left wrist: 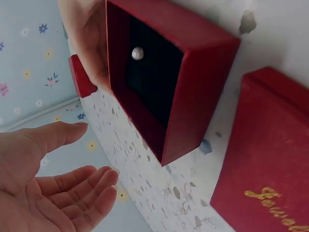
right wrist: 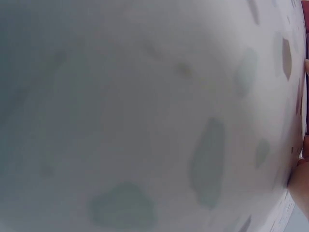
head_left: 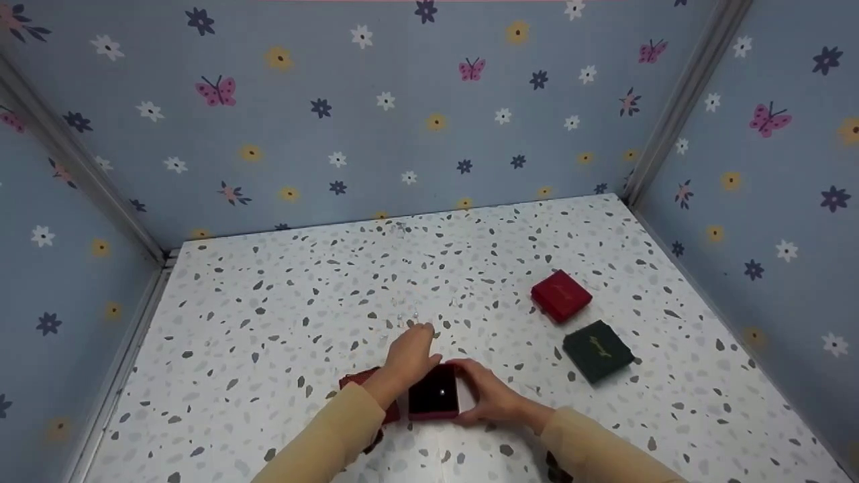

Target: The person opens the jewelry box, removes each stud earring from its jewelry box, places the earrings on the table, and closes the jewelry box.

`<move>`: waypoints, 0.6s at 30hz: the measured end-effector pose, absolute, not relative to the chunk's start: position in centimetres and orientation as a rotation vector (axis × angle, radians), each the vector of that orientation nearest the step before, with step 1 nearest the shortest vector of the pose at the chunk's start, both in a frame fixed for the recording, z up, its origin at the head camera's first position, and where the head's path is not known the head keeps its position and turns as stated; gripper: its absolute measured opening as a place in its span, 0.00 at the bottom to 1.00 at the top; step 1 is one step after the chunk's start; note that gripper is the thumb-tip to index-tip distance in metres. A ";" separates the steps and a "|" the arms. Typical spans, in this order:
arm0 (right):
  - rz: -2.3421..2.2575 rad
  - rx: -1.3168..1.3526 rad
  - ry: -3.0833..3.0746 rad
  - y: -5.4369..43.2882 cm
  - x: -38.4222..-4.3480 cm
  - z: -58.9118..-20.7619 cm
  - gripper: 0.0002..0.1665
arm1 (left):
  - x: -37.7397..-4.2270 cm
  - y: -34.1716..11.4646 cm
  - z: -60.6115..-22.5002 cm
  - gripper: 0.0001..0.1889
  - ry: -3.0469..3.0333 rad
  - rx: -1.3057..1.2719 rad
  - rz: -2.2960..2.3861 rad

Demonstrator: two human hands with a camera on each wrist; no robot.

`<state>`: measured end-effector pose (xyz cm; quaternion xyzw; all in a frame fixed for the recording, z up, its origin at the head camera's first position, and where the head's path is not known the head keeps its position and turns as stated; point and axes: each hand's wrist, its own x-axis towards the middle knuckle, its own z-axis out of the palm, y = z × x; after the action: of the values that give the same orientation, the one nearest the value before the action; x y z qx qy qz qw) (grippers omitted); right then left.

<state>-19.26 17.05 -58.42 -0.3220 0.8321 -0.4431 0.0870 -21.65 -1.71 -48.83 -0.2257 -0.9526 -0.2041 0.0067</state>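
An uncovered red jewelry box sits on the table near its front, with black lining and a small pearl on the lining. My right hand grips the box's right side, fingers at the far corner and thumb at the near one. Over the box's left far corner is my left hand, and in the left wrist view its fingers are spread loosely with nothing in them. Left of the box lies a red lid with gold lettering, partly hidden by my left forearm in the head view. The right wrist view shows mostly blurred tabletop.
Small shiny jewelry pieces lie on the speckled table beyond my left hand. To the right are a closed red box and a dark green box. A dark object shows partly under my right sleeve. Patterned walls enclose the table.
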 end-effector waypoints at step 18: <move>-1.287 -0.900 2.468 17.1 -19.2 -58.3 0.53 | -19.2 -1.9 -51.7 0.13 -2.961 -0.897 -0.769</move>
<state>-19.20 17.06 -58.29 -0.3057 0.8387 -0.4375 0.1081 -19.22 -1.93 -51.73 -0.2813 -0.9285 -0.2413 -0.0231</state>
